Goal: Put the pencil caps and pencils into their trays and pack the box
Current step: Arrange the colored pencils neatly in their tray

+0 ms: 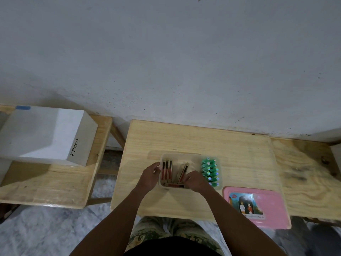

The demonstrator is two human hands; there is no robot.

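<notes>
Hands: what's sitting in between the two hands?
In the head view, the clear tray holding red pencils lies between the left hand and the right hand.

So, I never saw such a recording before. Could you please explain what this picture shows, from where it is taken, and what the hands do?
There is no machine here: a person works with bare hands, and the one camera sits on the head, looking down, so both arms enter from below. On the wooden table stands a clear tray with reddish pencils, some straight, some tilted. To its right are green pencil caps in two rows, and nearer the person a pink box with a picture on it. The left hand holds the tray's left edge. The right hand reaches in among the pencils with curled fingers; whether its grip has closed on one, I cannot tell. On a separate bench at the left stands a white box marked KP003.
</notes>
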